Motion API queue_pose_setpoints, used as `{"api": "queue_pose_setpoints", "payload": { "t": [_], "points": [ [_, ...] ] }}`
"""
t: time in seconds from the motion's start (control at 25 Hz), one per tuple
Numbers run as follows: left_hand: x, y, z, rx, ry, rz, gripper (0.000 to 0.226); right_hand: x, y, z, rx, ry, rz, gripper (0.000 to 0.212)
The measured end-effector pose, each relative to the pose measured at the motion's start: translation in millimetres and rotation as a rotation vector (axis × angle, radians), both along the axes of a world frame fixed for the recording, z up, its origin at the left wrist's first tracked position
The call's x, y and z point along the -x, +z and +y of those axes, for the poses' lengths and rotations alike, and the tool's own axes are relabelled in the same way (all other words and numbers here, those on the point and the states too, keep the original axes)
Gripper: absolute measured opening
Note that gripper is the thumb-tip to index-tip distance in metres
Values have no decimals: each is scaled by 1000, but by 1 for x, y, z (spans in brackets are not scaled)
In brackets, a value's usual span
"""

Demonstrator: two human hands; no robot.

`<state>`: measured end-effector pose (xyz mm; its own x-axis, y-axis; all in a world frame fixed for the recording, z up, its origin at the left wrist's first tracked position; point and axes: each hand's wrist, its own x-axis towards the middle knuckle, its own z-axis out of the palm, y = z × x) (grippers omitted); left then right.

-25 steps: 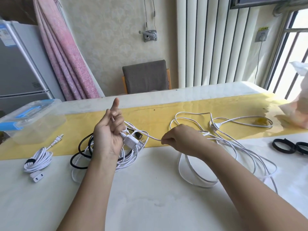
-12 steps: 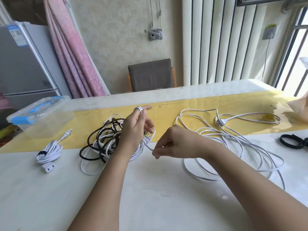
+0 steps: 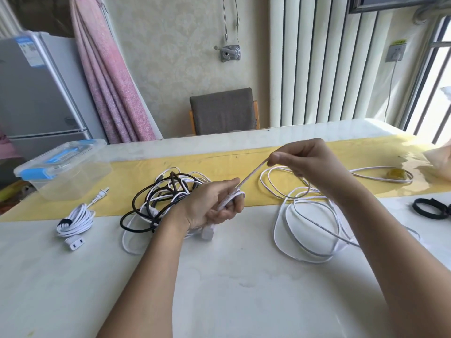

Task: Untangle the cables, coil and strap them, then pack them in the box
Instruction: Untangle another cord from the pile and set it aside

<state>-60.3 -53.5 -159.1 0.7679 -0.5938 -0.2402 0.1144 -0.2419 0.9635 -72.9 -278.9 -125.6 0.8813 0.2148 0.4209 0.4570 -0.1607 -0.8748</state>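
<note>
The white cable (image 3: 252, 173) looks light, limp and smooth. I judge it will slide through the fingers and kink unless kept taut, so it is best held close to the forming coil and fed in short lengths. One taut stretch runs between the hands above the table (image 3: 244, 276); the rest lies looped on the table to the right. The left hand (image 3: 210, 206), low and near the tangle (image 3: 168, 191), curls its fingers round the first turns. The right hand (image 3: 305, 162), raised higher, pinches the cable between thumb and forefinger. The box (image 3: 63, 172) stands far left.
</note>
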Motion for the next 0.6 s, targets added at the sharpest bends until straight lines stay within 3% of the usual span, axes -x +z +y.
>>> {"api": "queue_pose_setpoints", "payload": {
  "t": [0.16, 0.24, 0.36, 0.48, 0.6],
  "points": [
    [5, 5, 6, 90, -170, 87, 47, -1, 5, -8, -110, -231, -86, 12],
    [3, 7, 12, 333, -261, 171, 37, -7, 3, -14, -153, -319, -109, 14],
    [1, 11, 19, 866, -442, 357, 30, -18, -9, -18, -93, -382, -81, 15],
    [-1, 17, 31, 1161, -218, 399, 31, -24, -25, -5, 110, -347, -65, 10],
    [-12, 13, 42, 1274, 47, 338, 37, -27, -37, 14, 363, -312, -158, 12]
  ]
}}
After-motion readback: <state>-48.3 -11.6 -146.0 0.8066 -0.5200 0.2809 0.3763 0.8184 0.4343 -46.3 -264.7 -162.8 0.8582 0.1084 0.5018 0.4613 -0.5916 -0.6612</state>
